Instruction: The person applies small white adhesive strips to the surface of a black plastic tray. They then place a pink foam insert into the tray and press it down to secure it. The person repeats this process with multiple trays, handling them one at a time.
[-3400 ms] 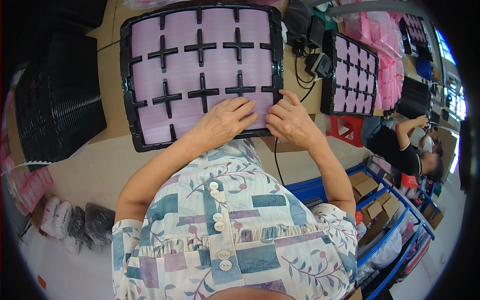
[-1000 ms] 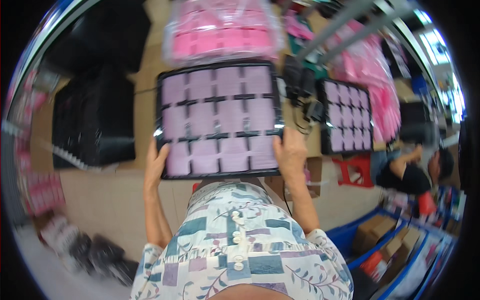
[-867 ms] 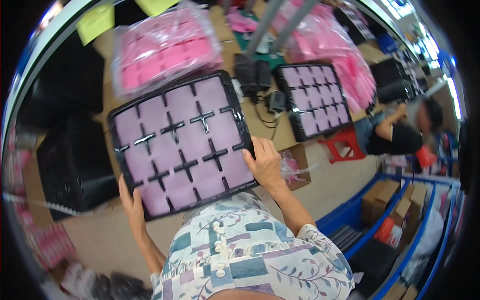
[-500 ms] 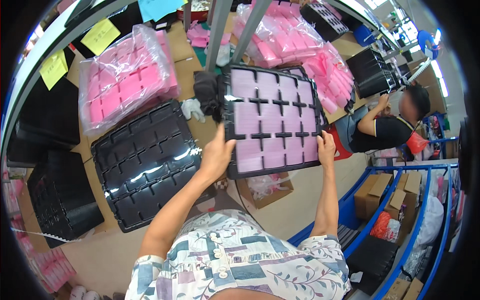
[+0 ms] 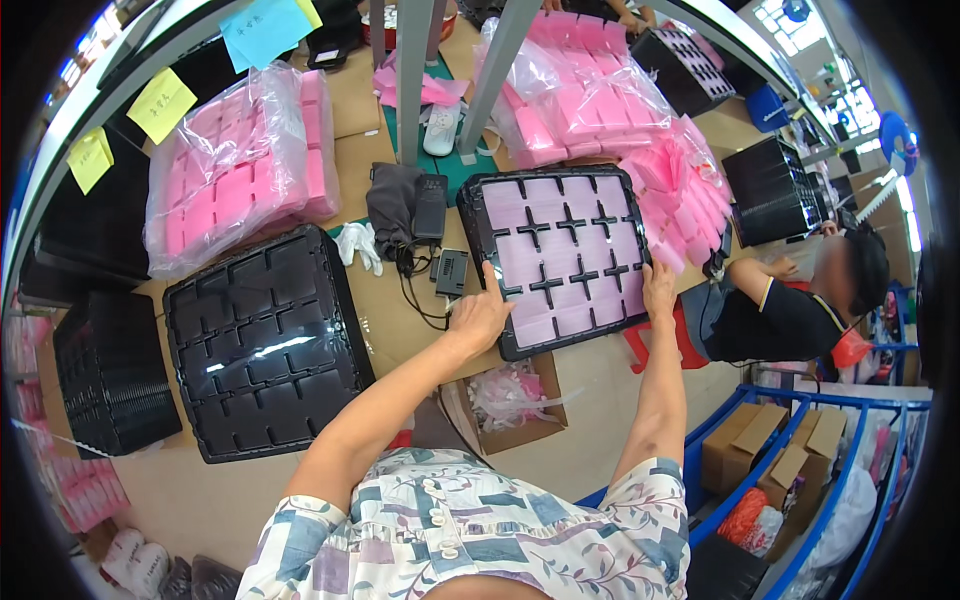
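In front of me, a black plastic tray [image 5: 575,250] with cross-shaped dividers holds flat pale-pink pieces in its compartments. My left hand [image 5: 481,318] is at its left edge, index finger stretched along the rim and the other fingers curled at the side. On the right edge, my right hand [image 5: 659,292] grips with its fingertips over the rim. The tray rests at the table's front edge, tilted slightly in view; what lies under it is hidden. To the left sits a stack of glossy black trays [image 5: 265,345] with no pink pieces showing on top.
Bagged pink pieces [image 5: 235,170] lie back left, with more pink pieces [image 5: 590,90] back right. White gloves [image 5: 358,246], a black power adapter [image 5: 430,205] and cables sit mid-table. Below stands an open cardboard box [image 5: 515,400]. A seated person [image 5: 790,300] works at right, beside blue shelving [image 5: 800,400].
The filled tray has been lowered from above the table onto its front edge and moved slightly right. My left hand shifted along its rim. The adapter and cables have come into sight.
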Tool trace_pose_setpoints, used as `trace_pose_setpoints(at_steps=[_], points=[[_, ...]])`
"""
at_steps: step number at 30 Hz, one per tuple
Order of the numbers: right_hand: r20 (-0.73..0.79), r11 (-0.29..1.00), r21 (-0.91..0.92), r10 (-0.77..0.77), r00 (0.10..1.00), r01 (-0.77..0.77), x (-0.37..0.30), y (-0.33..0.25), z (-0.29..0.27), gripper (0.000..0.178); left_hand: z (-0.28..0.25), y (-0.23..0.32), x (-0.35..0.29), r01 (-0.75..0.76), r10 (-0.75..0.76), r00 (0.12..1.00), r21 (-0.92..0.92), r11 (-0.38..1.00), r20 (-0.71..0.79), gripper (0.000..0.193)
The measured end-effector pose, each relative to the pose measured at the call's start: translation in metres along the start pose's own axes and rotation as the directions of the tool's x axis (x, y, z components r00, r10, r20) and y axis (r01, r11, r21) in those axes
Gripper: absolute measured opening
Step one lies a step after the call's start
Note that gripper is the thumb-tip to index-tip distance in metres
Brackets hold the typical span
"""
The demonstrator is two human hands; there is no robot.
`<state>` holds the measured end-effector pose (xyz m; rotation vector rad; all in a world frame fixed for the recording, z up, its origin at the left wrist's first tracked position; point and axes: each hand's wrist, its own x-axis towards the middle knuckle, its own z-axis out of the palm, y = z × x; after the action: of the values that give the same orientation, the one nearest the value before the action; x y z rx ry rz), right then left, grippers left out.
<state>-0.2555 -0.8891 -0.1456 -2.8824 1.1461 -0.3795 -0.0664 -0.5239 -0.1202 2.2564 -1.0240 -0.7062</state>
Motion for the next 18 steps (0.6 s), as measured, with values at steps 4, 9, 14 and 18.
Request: trace_pose_setpoints(at_steps=[4, 9, 14, 18], points=[[0.025, 0.994, -0.032, 0.104, 0.994, -0.103, 0.016, -0.006, 0.008, 0.036, 0.005, 0.003, 0.002, -0.055, 0.056, 0.998, 0.048, 0.997, -0.026, 0.088], [0.096, 0.995, -0.035, 0.1, 0.99, -0.097, 0.013, -0.012, 0.012, 0.041, 0.007, 0.003, -0.009, -0.024, 0.024, 1.0, 0.072, 0.997, 0.004, 0.09], [0.18, 0.979, -0.1, 0.195, 0.964, -0.179, 0.025, -0.012, 0.014, 0.049, 0.006, 0.003, -0.01, 0.051, -0.051, 0.999, -0.017, 0.999, 0.001, 0.091], [0.167, 0.953, -0.036, 0.301, 0.939, -0.3, 0.029, -0.004, 0.026, 0.059, 0.002, 0.003, -0.005, 0.04, -0.036, 0.996, -0.043, 0.998, 0.079, 0.088]])
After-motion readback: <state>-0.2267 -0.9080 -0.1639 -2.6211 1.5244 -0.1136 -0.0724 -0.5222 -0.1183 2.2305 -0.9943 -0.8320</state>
